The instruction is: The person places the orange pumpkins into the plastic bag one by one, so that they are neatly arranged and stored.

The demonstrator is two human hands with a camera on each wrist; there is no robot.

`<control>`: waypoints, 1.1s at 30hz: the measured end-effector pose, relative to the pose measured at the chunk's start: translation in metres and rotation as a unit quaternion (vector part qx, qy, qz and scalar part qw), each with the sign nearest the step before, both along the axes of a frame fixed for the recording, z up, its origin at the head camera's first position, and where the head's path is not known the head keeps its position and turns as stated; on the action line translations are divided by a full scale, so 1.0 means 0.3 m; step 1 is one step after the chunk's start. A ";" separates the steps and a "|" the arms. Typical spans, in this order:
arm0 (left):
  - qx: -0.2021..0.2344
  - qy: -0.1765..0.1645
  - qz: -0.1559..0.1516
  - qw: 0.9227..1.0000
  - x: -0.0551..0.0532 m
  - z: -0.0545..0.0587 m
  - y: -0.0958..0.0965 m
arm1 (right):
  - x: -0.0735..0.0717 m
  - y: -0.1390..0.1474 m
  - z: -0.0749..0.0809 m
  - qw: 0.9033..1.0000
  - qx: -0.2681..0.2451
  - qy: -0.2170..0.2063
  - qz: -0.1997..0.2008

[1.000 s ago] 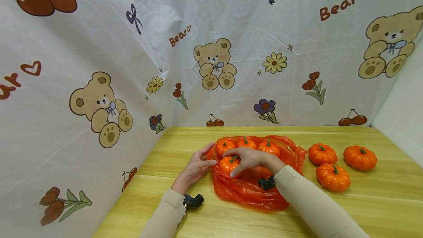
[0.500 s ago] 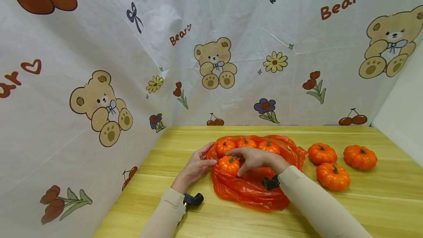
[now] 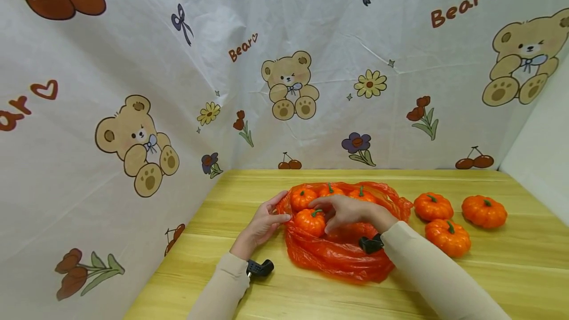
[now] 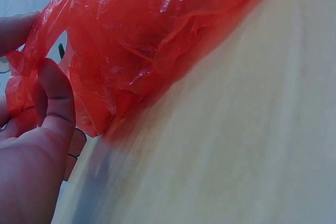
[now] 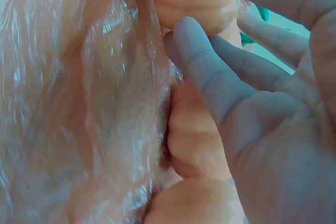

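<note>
A red plastic bag (image 3: 338,260) lies spread on the wooden table, with several small orange pumpkins with green stems inside it. My left hand (image 3: 265,221) holds the bag's left edge; in the left wrist view, thin red film (image 4: 131,40) runs between the thumb and fingers. Just right of the front-left pumpkin (image 3: 309,223), my right hand (image 3: 348,211) hovers over the bag, its fingers loosely bent and holding nothing. Behind it sit a back-left pumpkin (image 3: 301,199) and two more, partly covered by the hand. In the right wrist view, pumpkins (image 5: 194,135) show below the spread fingers.
To the right of the bag, three more pumpkins stand on the table: one at the back (image 3: 433,207), one in front (image 3: 448,238) and one farther right (image 3: 484,212). A printed bear cloth (image 3: 311,147) hangs behind the table and along its left side.
My right hand has let go of the front-left pumpkin and drawn back slightly to the right. That pumpkin has shifted a little rightward. The left hand stays on the bag's edge.
</note>
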State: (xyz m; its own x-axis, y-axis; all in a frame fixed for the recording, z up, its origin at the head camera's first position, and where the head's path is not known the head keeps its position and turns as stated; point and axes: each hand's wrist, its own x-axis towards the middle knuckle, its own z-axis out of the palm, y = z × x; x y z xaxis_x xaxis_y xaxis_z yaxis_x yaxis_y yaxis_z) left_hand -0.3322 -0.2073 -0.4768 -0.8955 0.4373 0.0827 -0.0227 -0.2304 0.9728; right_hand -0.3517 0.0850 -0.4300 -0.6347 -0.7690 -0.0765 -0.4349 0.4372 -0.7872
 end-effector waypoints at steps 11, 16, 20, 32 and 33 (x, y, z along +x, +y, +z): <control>-0.013 0.004 -0.005 1.000 -0.001 0.010 -0.002 | 0.012 0.066 0.058 1.000 -0.011 -0.023 0.004; -0.010 0.006 0.001 1.000 0.003 0.016 0.000 | 0.031 0.090 0.083 1.000 -0.014 -0.006 0.008; -0.010 0.007 0.002 1.000 0.004 0.015 0.002 | 0.056 0.111 0.097 1.000 -0.019 0.011 0.014; -0.006 0.002 0.000 1.000 0.002 0.001 0.002 | 0.113 0.176 0.113 0.999 -0.022 0.029 0.004; -0.007 0.002 -0.001 1.000 0.002 0.001 0.002 | 0.116 0.182 0.115 0.999 -0.021 0.029 0.001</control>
State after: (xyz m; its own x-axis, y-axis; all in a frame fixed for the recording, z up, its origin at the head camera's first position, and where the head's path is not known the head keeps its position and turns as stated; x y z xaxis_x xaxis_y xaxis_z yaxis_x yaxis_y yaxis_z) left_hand -0.3316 -0.2066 -0.4764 -0.8945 0.4396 0.0808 -0.0188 -0.2177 0.9758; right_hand -0.3168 0.1396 -0.3956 -0.6352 -0.7723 -0.0067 -0.4817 0.4030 -0.7782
